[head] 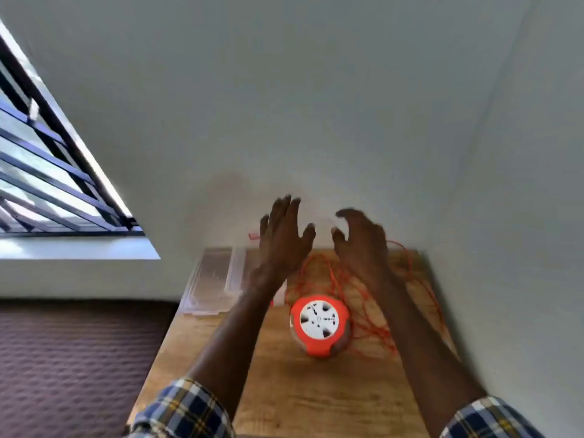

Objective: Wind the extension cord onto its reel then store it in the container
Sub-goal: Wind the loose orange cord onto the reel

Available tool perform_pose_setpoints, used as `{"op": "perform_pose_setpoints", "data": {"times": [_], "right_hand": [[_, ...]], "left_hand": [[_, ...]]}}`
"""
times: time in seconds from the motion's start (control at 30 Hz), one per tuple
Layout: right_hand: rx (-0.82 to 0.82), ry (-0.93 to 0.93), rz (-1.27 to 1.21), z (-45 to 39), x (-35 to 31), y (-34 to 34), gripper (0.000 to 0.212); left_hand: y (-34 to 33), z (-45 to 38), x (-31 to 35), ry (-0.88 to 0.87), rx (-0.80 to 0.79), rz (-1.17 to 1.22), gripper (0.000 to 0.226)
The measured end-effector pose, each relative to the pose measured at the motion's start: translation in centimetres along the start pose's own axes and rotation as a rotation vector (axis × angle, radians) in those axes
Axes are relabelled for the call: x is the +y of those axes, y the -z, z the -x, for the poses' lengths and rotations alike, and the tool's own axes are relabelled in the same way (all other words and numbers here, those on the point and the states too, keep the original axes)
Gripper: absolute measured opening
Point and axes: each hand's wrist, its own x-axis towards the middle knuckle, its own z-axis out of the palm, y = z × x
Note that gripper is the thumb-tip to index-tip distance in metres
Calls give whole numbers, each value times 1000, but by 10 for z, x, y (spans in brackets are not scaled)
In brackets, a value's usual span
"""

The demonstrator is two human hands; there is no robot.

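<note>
An orange reel (319,325) with a white socket face lies on the wooden table (294,396). Its thin orange cord (373,314) sprawls unwound in loose loops behind and to the right of the reel. A clear plastic container (215,279) sits at the table's far left corner. My left hand (281,238) is raised above the far edge with fingers straight, holding nothing. My right hand (360,241) hovers beside it over the cord, fingers loosely bent and empty. Both are well beyond the reel and touch nothing.
A white wall (316,105) stands right behind the table and along its right side. A barred window (47,172) is at the left. Left of the table lies a dark quilted surface (79,368). A small red piece (252,237) shows by the wall.
</note>
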Motion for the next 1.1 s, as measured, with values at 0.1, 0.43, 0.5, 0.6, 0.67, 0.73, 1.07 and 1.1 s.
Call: {"op": "perform_pose_setpoints", "data": {"times": [0.1, 0.43, 0.5, 0.6, 0.67, 0.73, 1.07, 1.1], "right_hand": [[-139, -184, -104, 41, 25, -36, 34], [-233, -769, -391, 135, 90, -116, 28], [-223, -822, -458, 136, 92, -123, 27], [-194, -863, -494, 132, 91, -129, 22], [-206, -879, -455, 126, 90, -131, 20], [-236, -896, -426, 122, 88, -134, 18], [-271, -966, -527, 99, 89, -126, 20], [-264, -983, -558, 95, 90, -121, 19]], "left_hand": [[-42, 43, -7, 175, -112, 78, 56], [-137, 153, -22, 580, -367, 58, 80], [-143, 152, -23, 639, -392, 123, 92], [-148, 148, -28, 685, -386, 224, 94], [-152, 144, -31, 681, -370, 240, 91], [-156, 140, -35, 655, -393, 209, 97], [-162, 115, -32, 599, -690, 122, 145], [-158, 109, -31, 615, -705, 171, 146]]}}
